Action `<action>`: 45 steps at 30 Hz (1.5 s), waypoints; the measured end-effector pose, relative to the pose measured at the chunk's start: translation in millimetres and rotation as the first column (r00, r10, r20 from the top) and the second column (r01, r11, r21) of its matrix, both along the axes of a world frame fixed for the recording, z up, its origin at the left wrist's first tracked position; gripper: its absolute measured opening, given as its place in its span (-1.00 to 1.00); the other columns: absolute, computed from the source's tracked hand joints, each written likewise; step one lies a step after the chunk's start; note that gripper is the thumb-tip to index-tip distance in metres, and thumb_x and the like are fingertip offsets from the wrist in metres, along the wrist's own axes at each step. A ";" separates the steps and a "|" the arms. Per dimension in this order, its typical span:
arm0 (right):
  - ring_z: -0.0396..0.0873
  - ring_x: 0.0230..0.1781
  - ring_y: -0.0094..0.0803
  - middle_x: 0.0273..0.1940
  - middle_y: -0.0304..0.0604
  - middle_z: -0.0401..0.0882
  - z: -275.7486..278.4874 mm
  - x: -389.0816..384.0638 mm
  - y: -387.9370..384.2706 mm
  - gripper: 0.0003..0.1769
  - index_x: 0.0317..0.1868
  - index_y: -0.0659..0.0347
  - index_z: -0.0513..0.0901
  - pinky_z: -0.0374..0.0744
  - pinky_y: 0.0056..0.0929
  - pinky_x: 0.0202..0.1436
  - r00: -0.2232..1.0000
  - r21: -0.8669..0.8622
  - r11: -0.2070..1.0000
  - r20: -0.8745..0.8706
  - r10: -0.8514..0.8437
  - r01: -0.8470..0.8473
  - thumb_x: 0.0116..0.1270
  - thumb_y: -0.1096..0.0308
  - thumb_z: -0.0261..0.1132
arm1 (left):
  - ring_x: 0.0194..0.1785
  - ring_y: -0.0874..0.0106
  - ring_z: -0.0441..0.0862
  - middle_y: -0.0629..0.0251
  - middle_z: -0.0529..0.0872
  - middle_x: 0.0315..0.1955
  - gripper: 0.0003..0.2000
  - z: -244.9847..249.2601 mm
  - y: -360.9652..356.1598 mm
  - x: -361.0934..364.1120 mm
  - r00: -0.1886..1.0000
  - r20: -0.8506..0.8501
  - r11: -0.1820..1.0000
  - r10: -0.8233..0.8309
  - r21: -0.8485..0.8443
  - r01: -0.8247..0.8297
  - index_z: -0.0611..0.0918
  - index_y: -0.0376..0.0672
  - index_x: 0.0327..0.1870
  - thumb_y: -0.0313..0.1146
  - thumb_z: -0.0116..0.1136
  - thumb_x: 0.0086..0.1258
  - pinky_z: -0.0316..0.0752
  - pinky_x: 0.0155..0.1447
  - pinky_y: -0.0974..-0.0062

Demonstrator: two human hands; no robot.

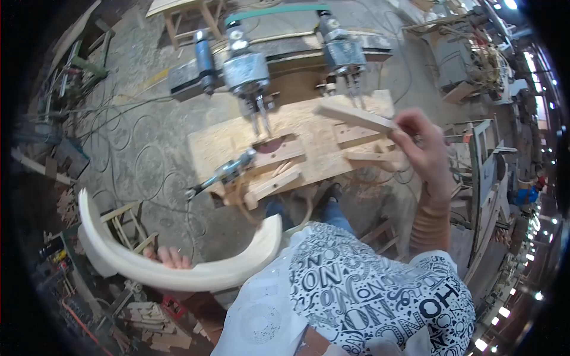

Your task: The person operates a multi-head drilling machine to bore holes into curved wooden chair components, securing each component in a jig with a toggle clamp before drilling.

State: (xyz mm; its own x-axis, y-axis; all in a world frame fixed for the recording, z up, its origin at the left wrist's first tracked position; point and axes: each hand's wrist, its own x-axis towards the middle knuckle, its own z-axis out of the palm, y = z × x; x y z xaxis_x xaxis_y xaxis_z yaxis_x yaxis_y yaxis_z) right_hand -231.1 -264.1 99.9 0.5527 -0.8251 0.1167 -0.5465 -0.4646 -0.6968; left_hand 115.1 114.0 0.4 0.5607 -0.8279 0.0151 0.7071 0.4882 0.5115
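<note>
My left hand [169,258] is closed around the middle of a large pale curved wooden piece [205,274], its fingertips showing over the inner edge. The piece bows like a wide U at the lower left, apart from the bench. In my right hand [423,145] is a short straight wooden strip [359,117], pinched at one end and held above the right of the workbench [217,139]. Below that strip lie wooden blocks [356,135] fixed on the bench. A pneumatic clamp cylinder [228,169] sits at its left edge, beside a jig block [276,153].
Two drill heads [246,71] [345,54] with long bits point down over the sawdust-covered bench. A blue cylinder [204,59] stands to their left. Hoses and cables [148,157] trail over the concrete floor. Wood offcuts [151,323] are piled at lower left, and a wooden frame rack [484,190] stands at right.
</note>
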 end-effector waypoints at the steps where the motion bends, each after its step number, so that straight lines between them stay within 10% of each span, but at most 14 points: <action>1: 0.60 -0.33 -0.53 -0.36 -0.19 0.61 18.4 -26.3 -2.1 -0.86 -0.13 0.32 0.56 0.55 -0.52 -0.21 0.997 0.002 0.998 0.045 -0.070 0.070 0.33 0.48 0.28 | -0.30 0.34 0.37 0.16 0.40 -0.32 -0.51 2.0 -1.8 -9.3 0.999 0.008 0.999 0.045 0.012 -0.046 0.32 -0.15 0.32 -0.07 0.02 0.52 0.50 -0.16 0.28; 5: 0.58 -0.22 -0.55 -0.18 -0.24 0.59 45.8 -145.0 -61.6 -0.85 -0.10 0.31 0.56 0.53 -0.58 -0.15 0.955 0.051 0.967 0.152 -0.253 0.248 0.33 0.56 0.25 | -0.29 0.39 0.34 0.24 0.37 -0.31 -0.48 11.6 -7.2 -50.7 0.980 0.175 0.995 0.090 0.023 -0.096 0.27 -0.21 0.40 -0.23 0.05 0.51 0.49 -0.17 0.38; 11: 0.61 -0.22 -0.52 -0.20 -0.22 0.64 -60.7 -271.2 -224.2 -0.81 -0.11 0.32 0.65 0.58 -0.52 -0.11 0.984 0.075 0.997 -0.179 0.023 -0.010 0.26 0.52 0.34 | -0.30 0.42 0.31 0.28 0.35 -0.31 -0.43 34.2 -49.0 -179.4 0.925 0.285 0.960 0.253 0.046 -0.277 0.23 -0.22 0.46 -0.33 0.08 0.47 0.52 -0.16 0.42; 19: 0.60 -0.26 -0.44 -0.32 -0.16 0.61 -236.8 -223.4 -309.0 -0.82 -0.19 0.30 0.75 0.57 -0.49 -0.14 0.959 0.161 0.955 -0.093 0.266 -0.249 0.17 0.48 0.42 | -0.36 0.36 0.43 0.20 0.43 -0.36 -0.54 58.4 -85.5 -330.9 0.859 0.317 0.872 0.401 0.153 -0.464 0.23 -0.17 0.35 -0.17 -0.05 0.55 0.63 -0.22 0.37; 27: 0.59 -0.19 -0.22 -0.39 -0.10 0.59 -265.6 -150.6 -292.0 -0.82 -0.24 0.21 0.77 0.57 -0.32 -0.10 0.879 0.200 0.863 -0.023 0.477 -0.463 0.14 0.38 0.42 | -0.34 0.33 0.48 0.17 0.45 -0.35 -0.54 57.7 -58.0 -400.1 0.729 0.396 0.724 0.558 0.197 -0.661 0.26 -0.18 0.38 -0.10 -0.17 0.61 0.67 -0.21 0.30; 29: 0.60 -0.24 -0.24 -0.38 -0.09 0.60 -267.8 -135.2 -278.7 -0.83 -0.24 0.23 0.77 0.58 -0.36 -0.17 0.875 -0.045 0.874 -0.062 0.481 -0.483 0.15 0.39 0.41 | -0.34 0.34 0.48 0.17 0.45 -0.35 -0.53 56.9 -59.8 -410.6 0.727 0.361 0.719 0.585 0.185 -0.670 0.28 -0.19 0.39 -0.10 -0.19 0.62 0.67 -0.21 0.31; 31: 0.60 -0.25 -0.27 -0.37 -0.10 0.61 -267.3 -138.4 -283.0 -0.82 -0.23 0.23 0.77 0.57 -0.38 -0.16 0.902 0.020 0.902 -0.007 0.431 -0.431 0.14 0.40 0.41 | -0.21 0.32 0.53 0.07 0.47 -0.22 -0.45 55.5 -60.4 -422.1 0.741 0.318 0.736 0.592 0.163 -0.657 0.13 -0.28 0.45 -0.31 -0.01 0.54 0.67 -0.12 0.34; 33: 0.61 -0.27 -0.34 -0.36 -0.14 0.63 -262.6 -141.4 -291.9 -0.81 -0.21 0.25 0.77 0.57 -0.43 -0.14 0.957 0.157 0.946 0.109 0.269 -0.283 0.13 0.42 0.41 | -0.23 0.31 0.53 0.11 0.47 -0.24 -0.47 55.9 -64.5 -433.2 0.693 0.317 0.683 0.648 0.161 -0.713 0.16 -0.26 0.40 -0.26 0.03 0.53 0.68 -0.11 0.32; 41: 0.62 -0.22 -0.39 -0.31 -0.14 0.66 -260.9 -134.2 -310.9 -0.78 -0.19 0.28 0.77 0.55 -0.46 -0.08 0.797 0.238 0.801 -0.138 0.588 -0.550 0.13 0.43 0.43 | -0.35 0.42 0.47 0.24 0.43 -0.36 -0.37 48.7 -77.8 -443.2 0.605 0.322 0.561 0.728 0.227 -0.796 0.23 -0.23 0.32 -0.03 0.19 0.43 0.67 -0.29 0.48; 45: 0.62 -0.23 -0.43 -0.31 -0.16 0.67 -278.2 -138.1 -328.2 -0.79 -0.17 0.30 0.76 0.55 -0.47 -0.04 0.913 0.227 0.887 0.037 0.405 -0.403 0.17 0.43 0.42 | -0.40 0.44 0.47 0.24 0.46 -0.42 -0.39 46.5 -82.2 -441.2 0.613 0.360 0.559 0.703 0.253 -0.790 0.27 -0.23 0.29 0.03 0.13 0.46 0.63 -0.43 0.57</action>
